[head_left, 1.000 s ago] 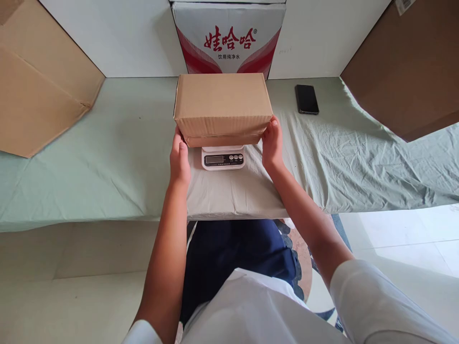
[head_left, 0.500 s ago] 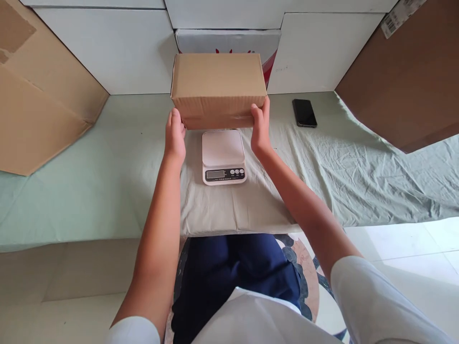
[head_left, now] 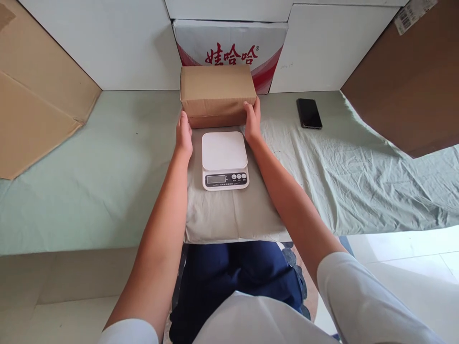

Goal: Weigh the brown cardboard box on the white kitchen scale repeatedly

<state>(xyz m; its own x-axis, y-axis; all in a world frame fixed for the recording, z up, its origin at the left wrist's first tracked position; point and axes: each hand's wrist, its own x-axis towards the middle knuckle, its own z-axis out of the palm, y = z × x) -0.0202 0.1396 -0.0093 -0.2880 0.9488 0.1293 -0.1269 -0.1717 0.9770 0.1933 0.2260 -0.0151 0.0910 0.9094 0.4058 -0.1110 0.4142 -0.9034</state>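
A brown cardboard box [head_left: 218, 86] is gripped from both ends, just behind a white kitchen scale [head_left: 224, 152]. My left hand [head_left: 184, 134] presses its left end, thumb up along the front corner. At the opposite end my right hand [head_left: 253, 118] holds the right front corner, thumb on the front face and fingers round the side. The scale lies between my forearms with its bare platform uncovered and its display and buttons facing me. The box's underside is hidden, so whether it touches the cloth I cannot tell.
A pale green cloth [head_left: 118, 191] covers the table. To the right lies a black phone [head_left: 309, 113]. Large cardboard panels stand at the left [head_left: 39, 91] and right [head_left: 405, 86]. A white and red carton [head_left: 229, 36] with red lettering stands behind the box.
The box has moved down and away from me, held in both hands, and looks smaller. More of the carton's red lettering shows behind it. The camera view has shifted slightly.
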